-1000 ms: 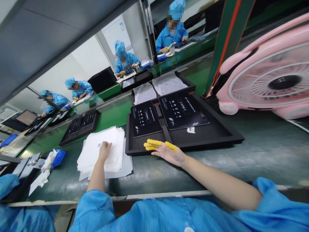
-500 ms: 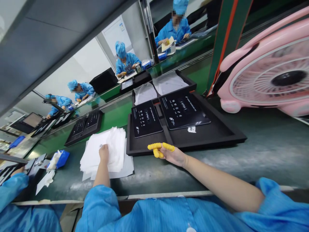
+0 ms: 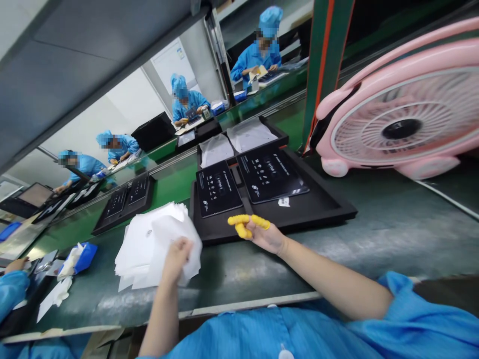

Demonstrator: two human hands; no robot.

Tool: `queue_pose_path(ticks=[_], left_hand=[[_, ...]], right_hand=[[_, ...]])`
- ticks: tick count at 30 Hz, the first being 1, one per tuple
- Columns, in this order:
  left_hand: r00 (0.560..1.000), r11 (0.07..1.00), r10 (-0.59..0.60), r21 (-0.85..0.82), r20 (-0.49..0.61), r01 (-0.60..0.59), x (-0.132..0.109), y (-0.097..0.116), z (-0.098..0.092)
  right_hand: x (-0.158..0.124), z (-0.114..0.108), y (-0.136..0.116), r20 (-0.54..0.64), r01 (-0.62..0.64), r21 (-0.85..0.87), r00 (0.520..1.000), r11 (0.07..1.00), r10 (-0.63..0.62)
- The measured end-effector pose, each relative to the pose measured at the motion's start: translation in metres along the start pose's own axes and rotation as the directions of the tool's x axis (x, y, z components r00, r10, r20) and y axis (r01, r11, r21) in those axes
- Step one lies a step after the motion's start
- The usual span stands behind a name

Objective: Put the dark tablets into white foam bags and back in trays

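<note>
My left hand [image 3: 179,259] pinches a thin, see-through white sheet [image 3: 177,229], whose raised part is bent over the right side of a stack of similar white sheets [image 3: 136,244]. A small dark printed mark shows on the stack. My right hand [image 3: 262,233] wears yellow finger cots and holds nothing, with its fingers stretched out. It hovers over the front edge of a black tray [image 3: 318,212]. Inside that tray lie two black tablets, the left one [image 3: 219,189] and the right one [image 3: 273,174], both with white printing. A small white label [image 3: 284,202] sits in front of the right one.
Behind stands another black tray with white-wrapped items [image 3: 250,134]. A third tray [image 3: 123,202] with two dark tablets lies left. A pink fan [image 3: 337,144] occupies the right. A blue box [image 3: 86,257] with white material is at left. Several co-workers in blue sit along the line.
My left hand has moved right, drawing a sheet up from the top of the stack. My right hand stays nearly still over the tray edge. The camera view has shifted slightly.
</note>
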State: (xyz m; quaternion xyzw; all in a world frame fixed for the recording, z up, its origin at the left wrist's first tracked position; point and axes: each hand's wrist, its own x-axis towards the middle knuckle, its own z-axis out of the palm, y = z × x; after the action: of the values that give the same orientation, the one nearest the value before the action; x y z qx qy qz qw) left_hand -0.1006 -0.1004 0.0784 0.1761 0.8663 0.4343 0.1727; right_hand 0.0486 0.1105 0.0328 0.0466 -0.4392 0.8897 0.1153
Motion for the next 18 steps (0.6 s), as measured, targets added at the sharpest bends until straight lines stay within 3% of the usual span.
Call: queue_pose_path(ticks=[1, 3, 5, 6, 8, 10, 12, 13, 14, 18], left_hand=[[0.986, 0.999, -0.033, 0.029, 0.165, 0.029, -0.015, 0.002, 0.023], [0.902, 0.996, -0.080, 0.074, 0.424, 0.054, -0.039, 0.005, 0.064], [0.834, 0.992, -0.084, 0.122, 0.546, 0.020, -0.051, 0.007, 0.092], [0.820, 0.986, -0.058, 0.162, 0.570, -0.043, -0.053, 0.008, 0.101], [0.821, 0.929, 0.024, 0.290, 0.571, -0.230, -0.053, 0.011, 0.111], [0.820, 0.811, 0.124, 0.420, 0.558, -0.408, -0.049, 0.013, 0.117], [0.812, 0.730, 0.175, 0.480, 0.557, -0.487, -0.045, 0.013, 0.123], [0.806, 0.719, 0.179, 0.485, 0.563, -0.499, -0.042, 0.011, 0.127], [0.802, 0.717, 0.173, 0.485, 0.572, -0.501, -0.039, 0.008, 0.132], [0.793, 0.724, 0.108, 0.499, 0.600, -0.476, -0.028, -0.022, 0.159]], right_hand=[[-0.002, -0.004, -0.008, -0.048, 0.040, -0.037, 0.998, 0.998, -0.042], [-0.003, -0.018, -0.028, -0.140, 0.065, -0.187, 0.986, 0.980, -0.092], [0.000, -0.036, -0.054, -0.237, -0.005, -0.406, 0.966, 0.914, -0.100], [0.004, -0.046, -0.068, -0.282, -0.060, -0.519, 0.954, 0.853, -0.104], [0.018, -0.065, -0.099, -0.350, -0.170, -0.735, 0.924, 0.656, -0.152], [0.038, -0.083, -0.129, -0.357, -0.286, -0.912, 0.906, 0.294, -0.226], [0.062, -0.096, -0.155, -0.340, -0.375, -0.922, 0.903, -0.097, -0.264], [0.075, -0.101, -0.164, -0.337, -0.400, -0.886, 0.903, -0.233, -0.268], [0.088, -0.105, -0.171, -0.338, -0.411, -0.855, 0.904, -0.317, -0.261], [0.138, -0.120, -0.174, -0.344, -0.397, -0.803, 0.918, -0.445, -0.197]])
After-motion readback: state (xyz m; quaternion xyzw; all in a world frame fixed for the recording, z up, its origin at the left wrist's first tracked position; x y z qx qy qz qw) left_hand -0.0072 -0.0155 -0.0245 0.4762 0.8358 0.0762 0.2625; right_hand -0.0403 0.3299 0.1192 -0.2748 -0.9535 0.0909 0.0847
